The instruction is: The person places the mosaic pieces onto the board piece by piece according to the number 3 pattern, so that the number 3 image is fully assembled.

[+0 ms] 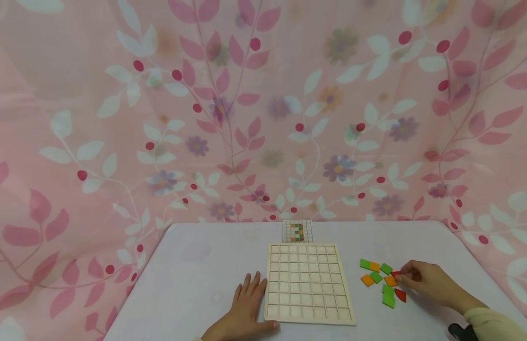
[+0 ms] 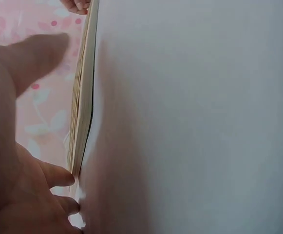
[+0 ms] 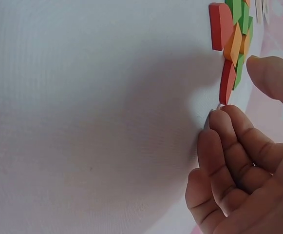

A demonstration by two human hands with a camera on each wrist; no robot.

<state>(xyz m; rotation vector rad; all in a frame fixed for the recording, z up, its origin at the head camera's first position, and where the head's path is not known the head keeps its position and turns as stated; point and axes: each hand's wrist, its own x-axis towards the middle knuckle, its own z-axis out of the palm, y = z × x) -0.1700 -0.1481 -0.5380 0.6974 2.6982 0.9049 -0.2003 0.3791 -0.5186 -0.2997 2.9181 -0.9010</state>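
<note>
My left hand (image 1: 245,313) lies with spread fingers on the table at the left edge of a pale wooden grid board (image 1: 306,286). In the left wrist view the board's side (image 2: 84,97) runs past the fingertips, and the thumb is raised apart from them. On the right, my right hand (image 1: 431,283) reaches over a red piece (image 3: 227,80). Its index fingertip is right at that piece's end, while the thumb stands apart from the fingers. A second red piece with a rounded side (image 1: 400,295) lies just nearer me.
Several green pieces (image 1: 388,300) and orange pieces (image 1: 367,280) lie flat, right of the board. A card with a coloured grid pattern (image 1: 297,231) is behind the board. White cloth (image 1: 203,279) covers the table, and a floral curtain (image 1: 263,118) hangs behind it.
</note>
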